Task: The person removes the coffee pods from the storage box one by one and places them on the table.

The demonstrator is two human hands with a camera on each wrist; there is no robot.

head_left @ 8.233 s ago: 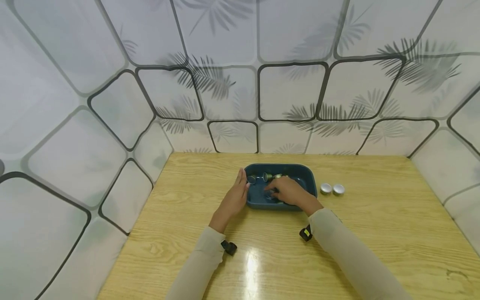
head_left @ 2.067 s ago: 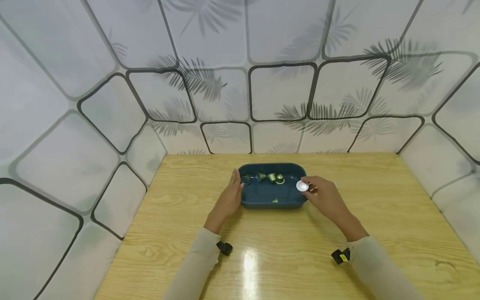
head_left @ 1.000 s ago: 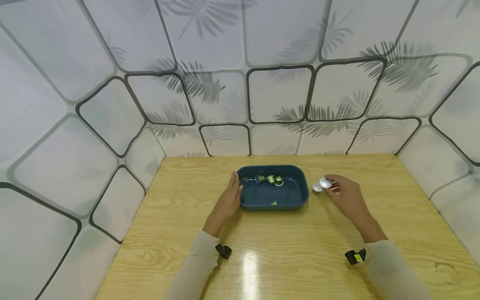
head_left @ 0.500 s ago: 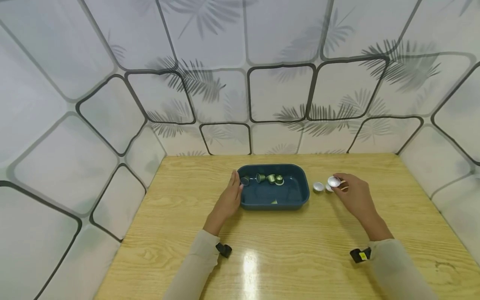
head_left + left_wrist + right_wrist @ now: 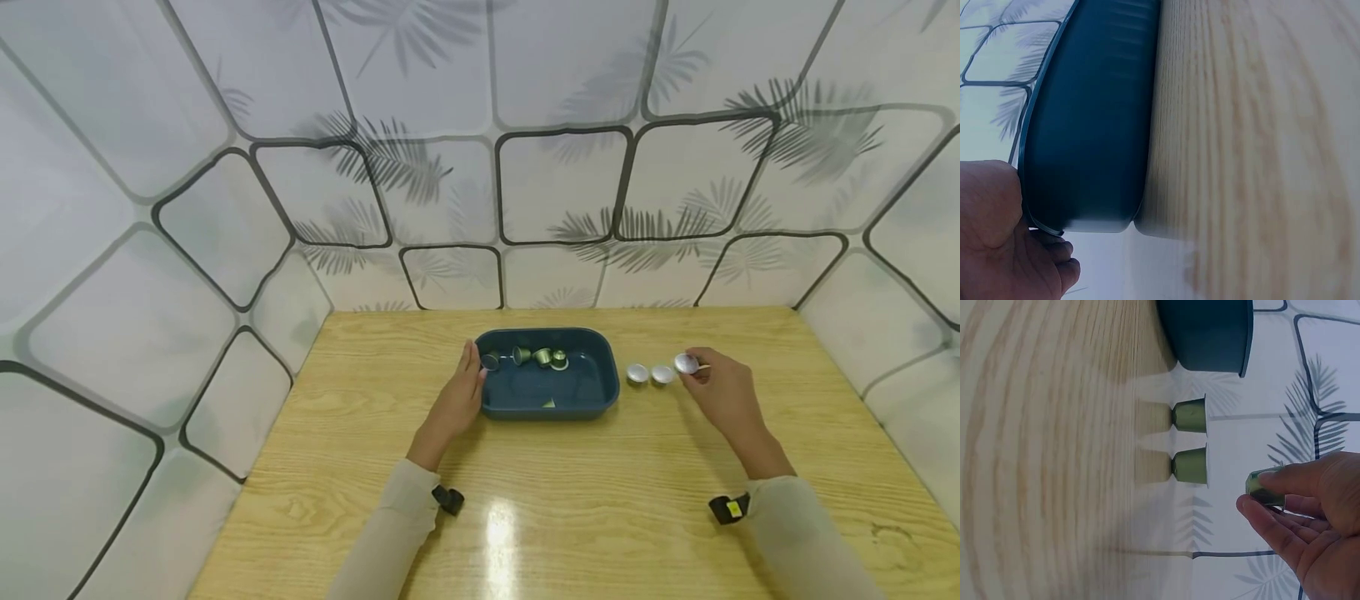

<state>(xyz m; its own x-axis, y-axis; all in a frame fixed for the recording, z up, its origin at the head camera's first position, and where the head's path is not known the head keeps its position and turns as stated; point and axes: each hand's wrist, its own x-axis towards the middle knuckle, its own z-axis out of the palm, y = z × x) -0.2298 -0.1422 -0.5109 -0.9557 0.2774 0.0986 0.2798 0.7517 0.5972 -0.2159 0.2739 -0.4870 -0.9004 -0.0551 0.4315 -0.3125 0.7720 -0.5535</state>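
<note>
My right hand point(image 5: 723, 392) pinches a green coffee capsule point(image 5: 1264, 486) between thumb and fingers, its silver lid facing up, above the table to the right of two others. Those two capsules, one nearer the tray point(image 5: 637, 373) and one beside it point(image 5: 662, 375), stand on the table lid up; the right wrist view shows their green tapering bodies. A dark blue tray point(image 5: 547, 392) holds several more green capsules point(image 5: 543, 357) along its back. At the tray's left end, my left hand point(image 5: 456, 400) rests against the wall with fingers extended.
The wooden table point(image 5: 360, 400) meets a patterned cloth wall point(image 5: 562, 192) at the back. A small pale green patch point(image 5: 549, 403) shows near the tray's front wall; I cannot tell what it is.
My right hand took a capsule from the tray, carried it right past the two standing ones, and now holds it beyond them. The left hand stays at the tray.
</note>
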